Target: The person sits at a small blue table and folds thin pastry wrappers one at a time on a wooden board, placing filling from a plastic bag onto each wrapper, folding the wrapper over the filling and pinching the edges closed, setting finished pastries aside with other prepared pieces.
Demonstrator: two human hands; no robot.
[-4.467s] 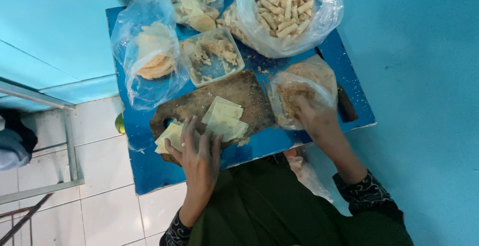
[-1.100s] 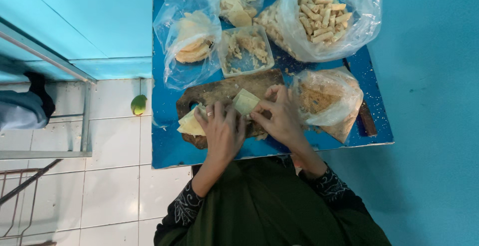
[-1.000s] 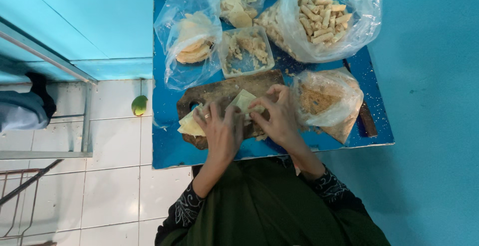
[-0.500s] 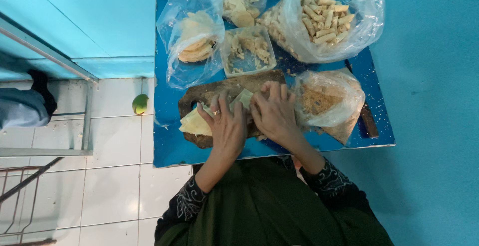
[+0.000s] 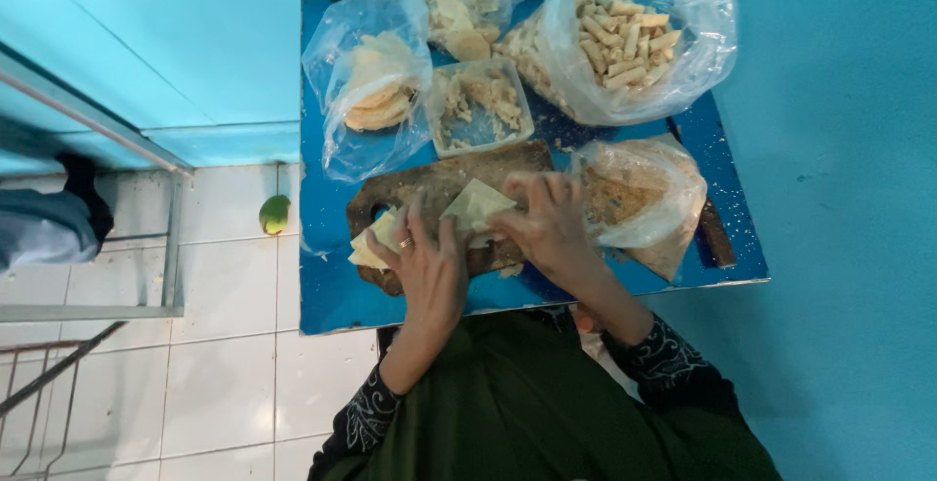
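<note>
Two hands work at the desk's (image 5: pixel 332 296) near edge on a wooden board (image 5: pixel 429 183). Left hand (image 5: pixel 429 266), grip spread flat, presses pale wrappers (image 5: pixel 376 242). Right hand (image 5: pixel 547 222), grip pinched on a folded wrapper (image 5: pixel 475 206) at board centre. Beyond, a plastic tub (image 5: pixel 478 110); bagged rolls (image 5: pixel 625 37) at the far edge.

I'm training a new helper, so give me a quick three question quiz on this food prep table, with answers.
1. True or false: both hands rest on the wooden board.
2. Which hand wears a ring?
3. The bag of rolled sticks lies at the table's: A near edge, B far right corner, C far left corner.

Key: 1 true, the left hand and right hand work a pale wrapper there. 2 left. 3 B.
</note>
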